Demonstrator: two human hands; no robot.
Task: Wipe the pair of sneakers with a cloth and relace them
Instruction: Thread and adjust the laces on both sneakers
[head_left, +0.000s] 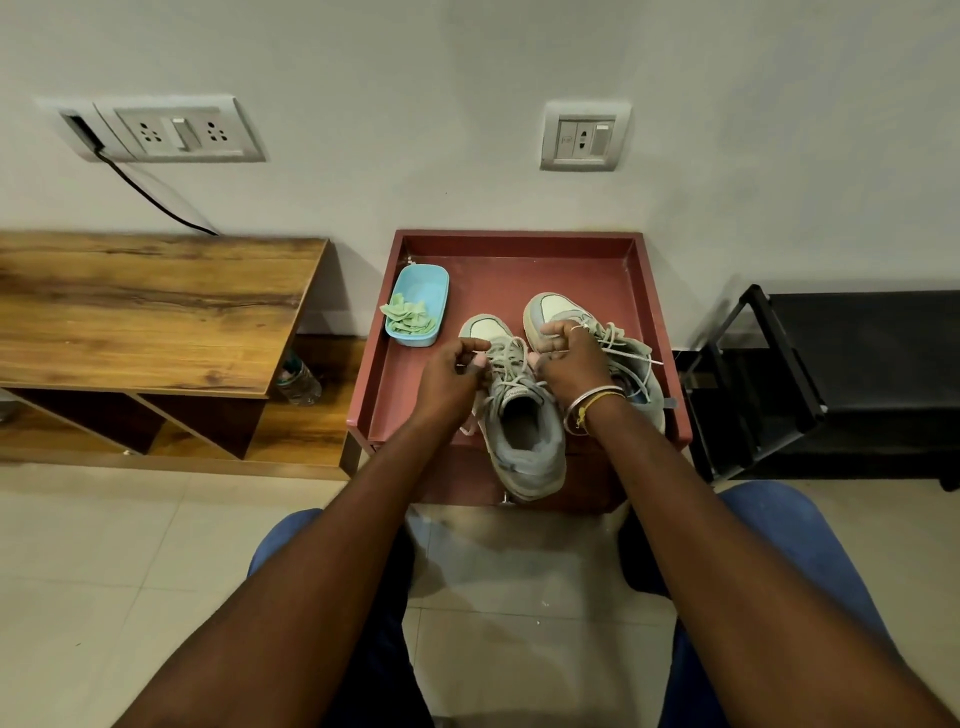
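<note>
Sneakers (524, 410) on table (519, 270), tub (418, 304) left.

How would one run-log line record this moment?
phase: lacing | left hand: pinches lace | right hand: pinches lace | cloth: in blue tub

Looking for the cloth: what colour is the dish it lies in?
Light blue; the dish shows best in the head view.

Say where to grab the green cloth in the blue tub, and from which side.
Probably best: pinch the crumpled folds of the green cloth from straight above. The blue tub walls it in on most sides, which blocks a side approach, and the raised creases at its middle offer a ready pinch.
</note>
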